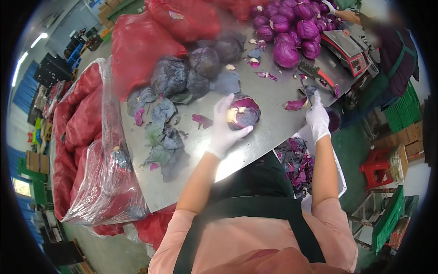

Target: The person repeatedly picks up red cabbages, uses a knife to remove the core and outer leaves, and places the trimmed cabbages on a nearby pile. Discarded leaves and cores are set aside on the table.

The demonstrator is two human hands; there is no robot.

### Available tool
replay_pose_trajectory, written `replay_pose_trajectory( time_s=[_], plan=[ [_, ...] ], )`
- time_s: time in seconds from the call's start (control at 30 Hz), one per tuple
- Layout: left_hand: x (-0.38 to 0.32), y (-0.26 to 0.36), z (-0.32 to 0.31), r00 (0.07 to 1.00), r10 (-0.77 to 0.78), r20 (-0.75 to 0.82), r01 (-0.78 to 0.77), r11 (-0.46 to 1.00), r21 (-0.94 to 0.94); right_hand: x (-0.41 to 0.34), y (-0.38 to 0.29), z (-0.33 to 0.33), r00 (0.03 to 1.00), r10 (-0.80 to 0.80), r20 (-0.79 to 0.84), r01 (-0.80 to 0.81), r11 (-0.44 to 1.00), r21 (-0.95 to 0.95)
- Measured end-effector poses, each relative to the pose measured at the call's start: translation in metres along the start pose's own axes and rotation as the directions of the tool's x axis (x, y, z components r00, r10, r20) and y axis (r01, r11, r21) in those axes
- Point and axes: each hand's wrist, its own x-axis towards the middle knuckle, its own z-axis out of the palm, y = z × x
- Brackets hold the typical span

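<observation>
My left hand (224,126), in a white glove, grips a red cabbage (252,116) at the table's near side. Its pale cut stem faces up, and dull outer leaf still covers part of the purple head. My gloved right hand (317,120) is closed around a knife, whose thin blade (305,90) points away from me over the table edge. Its handle is hidden in my fist. Beside that hand is a dark round cabbage (333,119), partly covered; what supports it cannot be seen. Torn purple leaves (295,104) lie left of the blade.
Untrimmed cabbages (170,76) and loose outer leaves (160,126) cover the left of the metal table (263,145). Peeled cabbages (285,53) are heaped at the back, near a scale (347,48) and a red-handled tool (325,77). A white bin (338,167) holds leaf scraps. A co-worker (397,61) stands right.
</observation>
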Motion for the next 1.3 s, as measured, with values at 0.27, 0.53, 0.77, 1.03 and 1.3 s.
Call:
replay_pose_trajectory(
  time_s=[0.27, 0.53, 0.77, 1.03, 1.3],
  plan=[
    [0.0, 0.035, 0.026, 0.995, 0.001, 0.096, -0.038, 0.921, 0.388, -0.1, -0.12, -0.025, 0.9, -0.385, 0.205, 0.258, 0.849, 0.461],
    [0.015, 0.039, 0.031, 0.995, -0.005, 0.101, -0.043, 0.885, 0.464, -0.081, -0.114, -0.005, 0.927, -0.355, 0.123, 0.297, 0.892, 0.34],
    [0.02, 0.034, -0.001, 0.946, -0.071, 0.317, -0.034, 0.949, 0.314, -0.044, -0.048, 0.006, 0.973, -0.146, 0.176, 0.135, 0.988, 0.074],
    [0.038, 0.016, 0.005, 0.93, -0.097, 0.354, 0.145, 0.983, -0.113, -0.053, -0.115, -0.027, 0.707, -0.7, 0.104, 0.615, 0.681, 0.398],
    [0.042, 0.012, 0.024, 0.946, -0.085, 0.311, 0.042, 0.989, 0.144, -0.054, -0.12, -0.029, 0.728, -0.665, 0.165, 0.672, 0.74, 0.021]
  ],
)
